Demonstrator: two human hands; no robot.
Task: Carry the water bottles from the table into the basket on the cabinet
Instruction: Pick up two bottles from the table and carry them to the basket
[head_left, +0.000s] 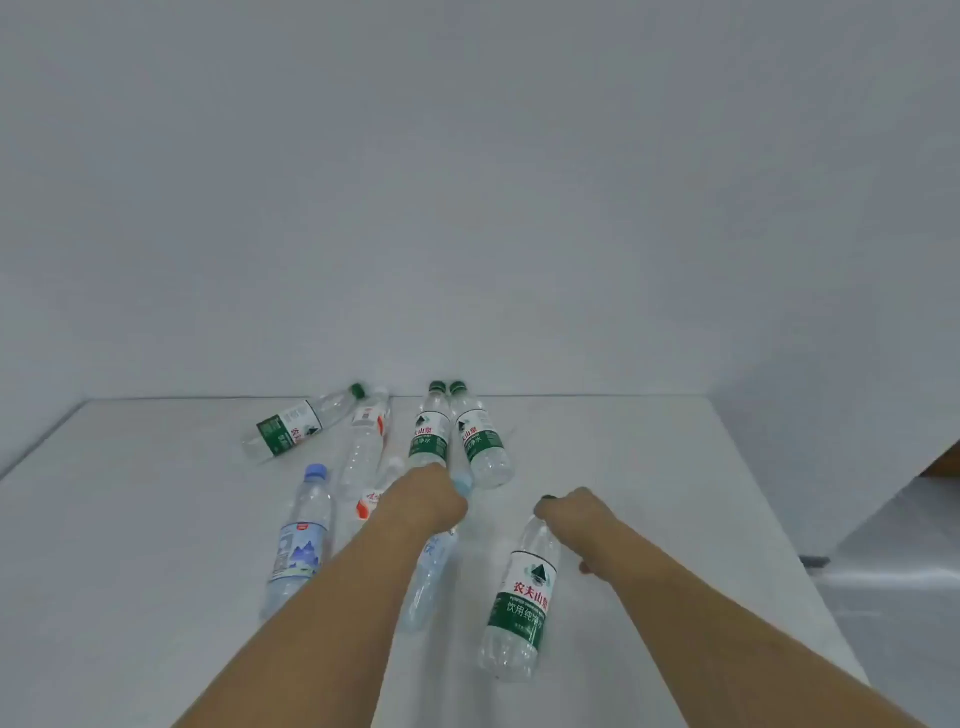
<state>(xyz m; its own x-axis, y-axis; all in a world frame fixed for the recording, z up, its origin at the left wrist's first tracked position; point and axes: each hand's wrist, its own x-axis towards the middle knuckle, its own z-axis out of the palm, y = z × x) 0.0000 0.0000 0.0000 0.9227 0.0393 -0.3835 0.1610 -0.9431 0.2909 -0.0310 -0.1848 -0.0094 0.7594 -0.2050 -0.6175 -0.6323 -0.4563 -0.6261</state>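
Right grip (569, 512) holds green-label bottle (522, 597) by its neck; left grip (428, 501) seemingly clasps another.

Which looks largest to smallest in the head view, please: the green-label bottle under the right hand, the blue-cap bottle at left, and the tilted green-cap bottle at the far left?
1. Green-label bottle under the right hand, and blue-cap bottle: alike, both near the camera.
2. Tilted green-cap bottle: smallest, but farthest away, so true size is unsure.

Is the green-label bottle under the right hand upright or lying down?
Lying down. The green-label bottle lies flat on the white table, its cap end under the right hand, its base towards the camera.
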